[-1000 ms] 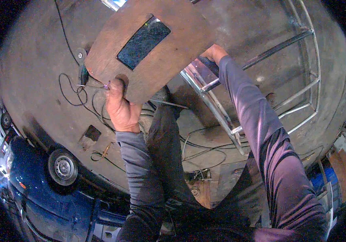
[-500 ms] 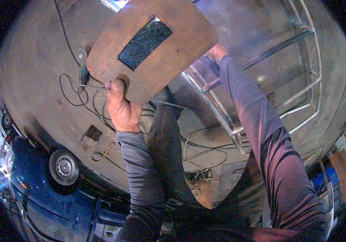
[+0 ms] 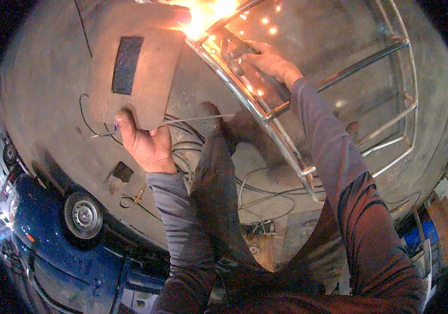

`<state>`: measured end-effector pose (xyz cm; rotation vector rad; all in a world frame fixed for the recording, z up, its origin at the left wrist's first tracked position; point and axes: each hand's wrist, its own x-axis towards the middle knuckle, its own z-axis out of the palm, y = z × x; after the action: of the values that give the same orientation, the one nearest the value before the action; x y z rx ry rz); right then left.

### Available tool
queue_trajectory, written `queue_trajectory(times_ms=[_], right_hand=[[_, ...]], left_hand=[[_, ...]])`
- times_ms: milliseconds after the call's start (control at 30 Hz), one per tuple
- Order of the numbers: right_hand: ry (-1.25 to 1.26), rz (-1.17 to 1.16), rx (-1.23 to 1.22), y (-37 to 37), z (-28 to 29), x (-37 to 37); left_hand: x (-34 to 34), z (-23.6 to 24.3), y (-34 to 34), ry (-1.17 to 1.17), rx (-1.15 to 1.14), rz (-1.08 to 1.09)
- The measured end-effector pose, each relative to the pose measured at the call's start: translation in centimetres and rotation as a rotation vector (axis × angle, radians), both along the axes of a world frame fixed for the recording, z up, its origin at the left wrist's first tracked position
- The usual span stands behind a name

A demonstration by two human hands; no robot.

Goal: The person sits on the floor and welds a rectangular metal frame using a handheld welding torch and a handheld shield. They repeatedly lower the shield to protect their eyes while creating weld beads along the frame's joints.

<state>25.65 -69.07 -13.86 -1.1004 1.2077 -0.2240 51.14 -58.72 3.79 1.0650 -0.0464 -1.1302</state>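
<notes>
A brown welding hand shield [image 3: 153, 68] with a dark rectangular window is in my left hand [image 3: 148, 146], closed at its lower edge with the thumb on the near face. A thin rod, apparently a welding electrode [image 3: 198, 120], passes under the same fingers. My right hand [image 3: 273, 64] is closed on a dark tool [image 3: 232, 52], seemingly an electrode holder, partly lost in glare. It is over the metal tube frame [image 3: 284, 141], which lies at the right. Beside the shield's top a bright flare [image 3: 203, 15] burns at the frame, hiding the tool's tip, and sparks fly off.
Dark cables [image 3: 185, 152] coil on the grey floor [image 3: 51, 110] by my legs, with a small clamp [image 3: 139, 196] to their left. A blue car [image 3: 72, 261] with its wheel [image 3: 83, 215] is at the lower left. Boards and a blue thing [image 3: 425, 233] are at the right edge.
The shield has moved left and turned more upright, with my left hand shifted left. My right hand, formerly mostly behind the shield, is now exposed. A bright orange flare with sparks has appeared.
</notes>
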Motion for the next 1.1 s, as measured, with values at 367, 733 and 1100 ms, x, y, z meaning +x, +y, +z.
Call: queue_trajectory(times_ms=[367, 733, 1100], right_hand=[[0.047, 0.118, -0.101, -0.1, 0.0, 0.7], [0.124, 0.196, -0.095, -0.9, 1.1, -0.1], [0.122, 0.191, -0.124, -0.6, 1.1, -0.3]], left_hand=[[0.0, 0.6, 0.5, -0.052, 0.09, -0.043], [-3.4, 1.0, 0.2, -0.042, 0.112, -0.225], [-4.0, 1.3, -0.3, -0.056, 0.172, -0.169]])
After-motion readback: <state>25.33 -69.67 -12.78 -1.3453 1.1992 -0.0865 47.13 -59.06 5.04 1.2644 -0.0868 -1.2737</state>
